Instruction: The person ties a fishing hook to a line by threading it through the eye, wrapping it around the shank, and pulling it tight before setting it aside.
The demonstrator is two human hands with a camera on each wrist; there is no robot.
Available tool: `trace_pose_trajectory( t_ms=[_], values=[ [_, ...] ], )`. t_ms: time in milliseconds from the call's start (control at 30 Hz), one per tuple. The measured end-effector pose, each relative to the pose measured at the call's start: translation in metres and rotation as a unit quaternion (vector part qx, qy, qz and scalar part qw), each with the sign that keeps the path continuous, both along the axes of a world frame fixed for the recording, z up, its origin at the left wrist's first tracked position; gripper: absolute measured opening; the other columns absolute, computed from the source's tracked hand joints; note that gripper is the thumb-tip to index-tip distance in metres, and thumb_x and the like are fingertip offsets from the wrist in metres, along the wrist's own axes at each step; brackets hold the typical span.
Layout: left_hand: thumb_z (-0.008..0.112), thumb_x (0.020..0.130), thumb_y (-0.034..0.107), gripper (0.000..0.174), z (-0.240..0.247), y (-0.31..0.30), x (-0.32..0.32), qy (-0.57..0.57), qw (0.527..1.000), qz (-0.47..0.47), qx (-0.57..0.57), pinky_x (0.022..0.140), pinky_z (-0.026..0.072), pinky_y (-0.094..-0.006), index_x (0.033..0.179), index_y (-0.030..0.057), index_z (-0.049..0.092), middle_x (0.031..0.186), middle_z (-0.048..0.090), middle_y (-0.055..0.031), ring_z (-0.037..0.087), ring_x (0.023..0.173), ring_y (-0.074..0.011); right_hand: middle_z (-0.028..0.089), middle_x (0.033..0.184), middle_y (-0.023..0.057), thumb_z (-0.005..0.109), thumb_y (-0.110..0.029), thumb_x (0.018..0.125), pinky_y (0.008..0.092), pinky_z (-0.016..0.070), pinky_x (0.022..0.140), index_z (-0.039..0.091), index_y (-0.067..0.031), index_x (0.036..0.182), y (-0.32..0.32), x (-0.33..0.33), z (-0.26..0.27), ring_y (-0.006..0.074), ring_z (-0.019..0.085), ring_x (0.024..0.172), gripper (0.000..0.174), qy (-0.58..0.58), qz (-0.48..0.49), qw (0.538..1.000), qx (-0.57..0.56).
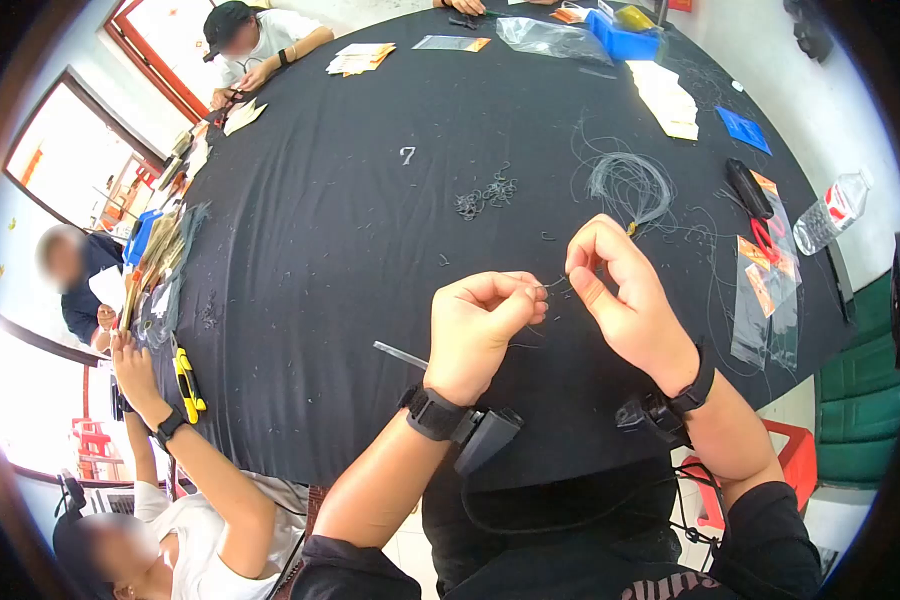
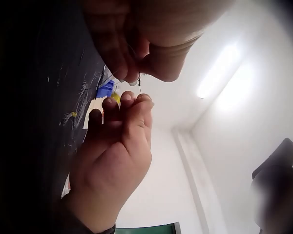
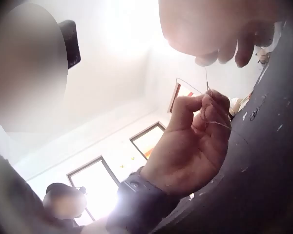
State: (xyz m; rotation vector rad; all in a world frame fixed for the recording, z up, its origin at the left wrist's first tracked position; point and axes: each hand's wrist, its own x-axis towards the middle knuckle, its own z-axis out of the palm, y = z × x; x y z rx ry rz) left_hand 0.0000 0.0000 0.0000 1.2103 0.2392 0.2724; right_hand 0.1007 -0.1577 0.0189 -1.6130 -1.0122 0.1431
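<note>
My left hand [image 1: 478, 325] pinches a tiny dark fish hook [image 3: 208, 87] between thumb and fingertips, its shank standing out of the grip. Thin clear fishing line [image 3: 229, 127] trails from these fingers. Just to the right, my right hand [image 1: 622, 295] pinches the line between thumb and forefinger. A short stretch of line spans the small gap between both hands, over the black tablecloth [image 1: 350, 230]. Beyond the hands lies a loose pile of dark hooks [image 1: 485, 193]. A coiled bundle of clear line [image 1: 630, 185] with a yellow tie sits past my right hand.
To the right lie red-handled scissors [image 1: 765, 240], a black case [image 1: 748, 188], plastic bags [image 1: 765, 320] and a water bottle [image 1: 832, 213]. A yellow cutter [image 1: 187, 385] lies at the left edge. Paper packets [image 1: 662, 100] and a blue box [image 1: 625, 38] stand farther back. Other people sit around the table.
</note>
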Motion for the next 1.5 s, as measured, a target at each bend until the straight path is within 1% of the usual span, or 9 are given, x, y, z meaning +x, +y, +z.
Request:
trace_pose_trajectory(
  t_ms=[267,567,867,967,1167,1200,1300,1433,1500],
  values=[
    [0.065,0.09,0.002,0.008,0.002,0.0,-0.002,0.001,1.0,0.003,-0.002,0.073,0.055,-0.0272,0.089,-0.0052,0.069,0.098,0.068,-0.0123,0.065,0.077,-0.0144,0.05,0.087,0.0046,0.063,0.001,0.086,0.0282,0.0414,0.067,0.054,-0.0034,0.09,0.006,-0.006,0.001,0.0152,0.048,0.074,0.011,-0.021,0.004,1.0,-0.012],
    [0.065,0.089,0.001,0.008,0.001,-0.006,-0.001,-0.008,0.999,0.003,0.045,0.072,0.0551,-0.0266,0.088,-0.0065,0.069,0.095,0.069,-0.0118,0.065,0.076,-0.0135,0.047,0.083,0.0095,0.056,0.011,0.081,0.0301,0.04,0.065,0.049,-0.0017,0.085,0.007,-0.008,-0.001,0.0203,0.047,0.071,0.016,-0.027,-0.002,1.0,-0.015],
    [0.065,0.088,0.002,0.008,0.0,-0.004,0.001,-0.026,0.997,0.031,0.058,0.07,0.0555,-0.0265,0.087,-0.0057,0.069,0.096,0.068,-0.0118,0.065,0.075,-0.014,0.046,0.08,0.0067,0.055,0.011,0.082,0.0286,0.0393,0.065,0.047,-0.0024,0.084,0.005,-0.003,-0.001,0.0178,0.045,0.071,0.016,-0.032,-0.009,0.999,0.007],
    [0.065,0.088,0.002,0.009,0.003,-0.002,0.0,-0.002,0.998,0.034,0.057,0.071,0.0556,-0.0271,0.086,-0.0055,0.069,0.097,0.068,-0.0123,0.065,0.076,-0.0145,0.045,0.08,0.0051,0.055,0.011,0.083,0.0279,0.039,0.065,0.047,-0.0032,0.084,0.003,0.0,0.0,0.0159,0.044,0.071,0.016,-0.029,-0.021,0.999,0.019],
    [0.065,0.088,0.003,0.009,0.001,0.001,0.002,-0.018,0.998,0.056,0.01,0.072,0.0558,-0.029,0.086,-0.005,0.069,0.097,0.067,-0.0131,0.065,0.076,-0.015,0.044,0.081,0.0017,0.055,0.002,0.092,0.025,0.039,0.066,0.05,-0.0038,0.09,-0.007,0.016,0.005,0.0115,0.043,0.072,0.008,-0.039,-0.068,0.996,0.039],
    [0.065,0.088,0.003,0.009,0.001,0.001,0.002,-0.016,0.998,0.056,0.006,0.072,0.0558,-0.0291,0.086,-0.0049,0.069,0.098,0.067,-0.0132,0.065,0.076,-0.0149,0.044,0.082,-0.0001,0.053,-0.004,0.097,0.023,0.0384,0.067,0.051,-0.0036,0.095,-0.01,0.018,0.006,0.0091,0.043,0.074,0.003,-0.021,-0.077,0.996,0.041],
    [0.066,0.088,0.005,0.01,-0.001,0.002,0.003,-0.01,0.998,0.055,-0.009,0.072,0.0556,-0.029,0.087,-0.0046,0.069,0.098,0.067,-0.0133,0.065,0.077,-0.0147,0.044,0.083,-0.0014,0.051,-0.007,0.099,0.0218,0.038,0.067,0.052,-0.0041,0.097,-0.015,0.026,0.01,0.0075,0.042,0.075,0.004,-0.013,-0.104,0.993,0.06],
    [0.067,0.088,0.008,0.011,-0.006,0.004,0.004,-0.005,0.998,0.045,-0.032,0.073,0.0553,-0.0287,0.088,-0.0037,0.068,0.098,0.067,-0.0128,0.065,0.077,-0.0142,0.043,0.084,-0.0033,0.051,-0.011,0.101,0.0204,0.0375,0.069,0.049,-0.006,0.094,-0.023,0.044,0.007,0.006,0.041,0.076,0.009,-0.037,-0.133,0.983,0.123],
    [0.067,0.088,0.008,0.012,-0.006,0.005,0.003,-0.003,0.998,0.041,-0.04,0.073,0.0552,-0.0286,0.09,-0.0035,0.068,0.098,0.068,-0.0122,0.065,0.077,-0.0138,0.042,0.087,-0.0034,0.049,-0.013,0.102,0.0197,0.0367,0.075,0.048,-0.0065,0.093,-0.028,0.054,0.009,0.0059,0.041,0.08,0.011,-0.052,-0.138,0.978,0.149]
  ],
)
